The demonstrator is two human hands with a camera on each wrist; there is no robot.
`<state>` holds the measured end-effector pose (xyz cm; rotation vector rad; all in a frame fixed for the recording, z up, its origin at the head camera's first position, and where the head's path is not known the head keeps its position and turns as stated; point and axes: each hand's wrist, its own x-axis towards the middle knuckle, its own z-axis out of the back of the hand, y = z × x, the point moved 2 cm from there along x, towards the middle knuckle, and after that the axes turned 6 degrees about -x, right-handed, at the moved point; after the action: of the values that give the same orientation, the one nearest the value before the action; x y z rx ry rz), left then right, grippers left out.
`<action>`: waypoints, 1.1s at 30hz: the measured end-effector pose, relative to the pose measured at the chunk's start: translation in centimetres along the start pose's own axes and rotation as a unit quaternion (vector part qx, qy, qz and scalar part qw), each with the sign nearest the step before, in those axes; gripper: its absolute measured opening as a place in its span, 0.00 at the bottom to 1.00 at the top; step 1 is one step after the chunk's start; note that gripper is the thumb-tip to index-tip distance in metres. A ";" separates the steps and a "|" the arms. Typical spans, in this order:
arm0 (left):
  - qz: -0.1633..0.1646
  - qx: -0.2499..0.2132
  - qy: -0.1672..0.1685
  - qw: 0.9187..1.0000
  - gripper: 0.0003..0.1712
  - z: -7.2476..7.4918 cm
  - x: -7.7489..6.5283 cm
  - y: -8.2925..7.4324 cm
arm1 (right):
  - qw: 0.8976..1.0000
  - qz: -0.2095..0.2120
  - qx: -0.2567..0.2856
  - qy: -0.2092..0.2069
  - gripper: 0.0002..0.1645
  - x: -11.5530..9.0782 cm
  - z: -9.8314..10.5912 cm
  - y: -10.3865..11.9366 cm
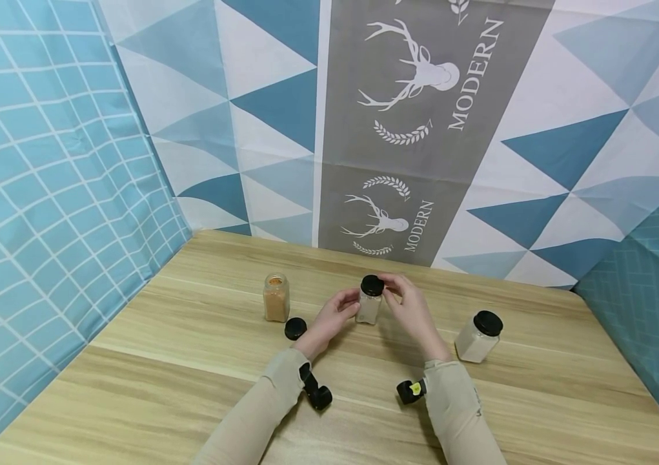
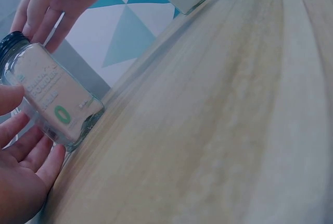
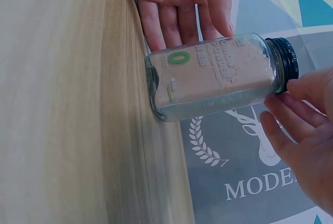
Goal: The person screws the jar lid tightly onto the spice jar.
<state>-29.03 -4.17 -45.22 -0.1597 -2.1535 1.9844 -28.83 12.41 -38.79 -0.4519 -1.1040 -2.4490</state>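
A square glass jar of pale powder [image 1: 368,310], with white lettering and a green ring mark, stands upright on the table. Its black lid [image 1: 372,285] is seated on the neck. My left hand [image 1: 331,321] holds the jar's body from the left, thumb against the glass and fingers round the far side. On the other side my right hand [image 1: 413,311] pinches the lid between thumb and fingers, as the right wrist view shows at the lid [image 3: 285,63]. Some of the left fingers are hidden behind the glass.
To the left stands a lidless jar of orange-brown powder [image 1: 276,302], a loose black lid [image 1: 295,328] lying near it. A capped jar of white powder [image 1: 476,339] stands at the right. Behind the wooden table [image 1: 190,310] hangs a patterned cloth [image 1: 273,129].
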 end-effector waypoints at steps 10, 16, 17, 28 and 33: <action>-0.006 0.002 0.003 1.000 0.25 0.0 0.2 0.2 | 1.000 -0.007 0.011 0.014 0.17 0.0 -0.1 -0.1; 0.003 -0.003 0.002 1.000 0.25 0.2 0.0 0.1 | 1.000 -0.008 0.015 0.019 0.17 0.0 -0.2 -0.2; 0.003 -0.004 0.003 1.000 0.25 0.2 0.0 0.1 | 1.000 -0.008 0.014 0.019 0.17 0.0 -0.2 -0.2; 0.001 0.000 0.016 1.000 0.25 -0.4 -1.3 -2.4 | 1.000 0.003 0.008 0.001 0.15 0.0 0.0 -0.3; -0.003 -0.009 0.014 1.000 0.25 -0.2 -0.7 -1.4 | 1.000 0.010 0.007 -0.007 0.15 0.0 0.1 -0.2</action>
<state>-28.20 -4.26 -43.85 -0.1830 -2.1528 1.9476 -28.94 12.60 -38.87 -0.4753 -1.1159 -2.4231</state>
